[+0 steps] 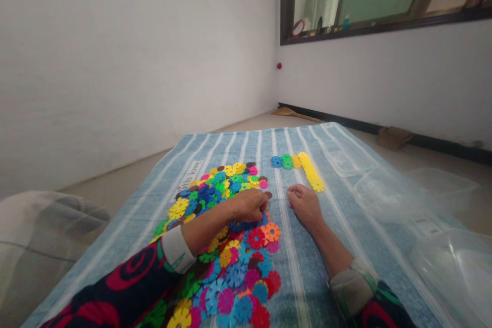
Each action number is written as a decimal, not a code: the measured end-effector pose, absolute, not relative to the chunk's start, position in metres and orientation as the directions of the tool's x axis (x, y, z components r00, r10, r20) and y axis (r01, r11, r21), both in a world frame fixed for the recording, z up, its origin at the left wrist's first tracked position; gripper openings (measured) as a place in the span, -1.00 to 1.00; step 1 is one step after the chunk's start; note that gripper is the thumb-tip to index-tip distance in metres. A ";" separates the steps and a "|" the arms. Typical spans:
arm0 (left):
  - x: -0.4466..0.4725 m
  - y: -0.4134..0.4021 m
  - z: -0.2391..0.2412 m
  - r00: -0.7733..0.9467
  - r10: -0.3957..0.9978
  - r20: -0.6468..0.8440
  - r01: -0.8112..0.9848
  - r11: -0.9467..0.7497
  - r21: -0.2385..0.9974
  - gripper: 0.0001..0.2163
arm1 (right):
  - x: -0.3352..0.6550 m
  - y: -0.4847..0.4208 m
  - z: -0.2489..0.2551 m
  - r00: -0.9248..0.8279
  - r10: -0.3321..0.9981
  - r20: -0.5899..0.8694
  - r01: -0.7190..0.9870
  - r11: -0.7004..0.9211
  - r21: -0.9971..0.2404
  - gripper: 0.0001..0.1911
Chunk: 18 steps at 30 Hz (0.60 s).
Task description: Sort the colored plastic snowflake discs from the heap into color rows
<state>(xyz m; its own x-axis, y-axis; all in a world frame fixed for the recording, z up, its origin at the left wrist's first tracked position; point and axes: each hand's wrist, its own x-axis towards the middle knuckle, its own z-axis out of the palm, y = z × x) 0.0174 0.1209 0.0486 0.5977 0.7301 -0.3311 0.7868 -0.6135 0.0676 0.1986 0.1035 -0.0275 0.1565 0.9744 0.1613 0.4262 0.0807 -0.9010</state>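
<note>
A large spread of notched plastic flower discs (225, 300) in many colours covers the left and middle of the cloth. My left hand (249, 205) lies over the right side of this pile, its fingers curled down onto the discs; what they grip, if anything, is hidden. On bare cloth to the right, my right hand (306, 206) is closed with thumb and fingers together, and I cannot make out anything in it. Just beyond it lies a row of overlapping yellow discs (310, 171). Beside that row's far end are blue discs (277, 162), green discs (286, 162) and darker yellow discs (295, 161).
A blue-and-white striped cloth (261, 146) covers the table. Clear plastic containers (457, 266) stand along its right side. A draped grey cover (34, 236) is at the left. On the floor by the wall are a broom (288, 111) and a cardboard piece (394, 137).
</note>
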 end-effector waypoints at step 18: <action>0.009 0.125 0.062 0.592 0.743 -0.313 0.795 -0.603 0.072 -0.75 | 0.198 0.103 -0.028 0.158 0.978 0.137 0.405 0.062 -0.912 -0.83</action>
<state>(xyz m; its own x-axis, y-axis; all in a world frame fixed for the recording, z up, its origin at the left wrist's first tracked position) 0.0095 0.1247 0.0624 0.5917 0.7430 -0.3129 0.7948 -0.6027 0.0719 0.1983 0.1034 -0.0282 0.1581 0.9779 0.1368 0.4048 0.0622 -0.9123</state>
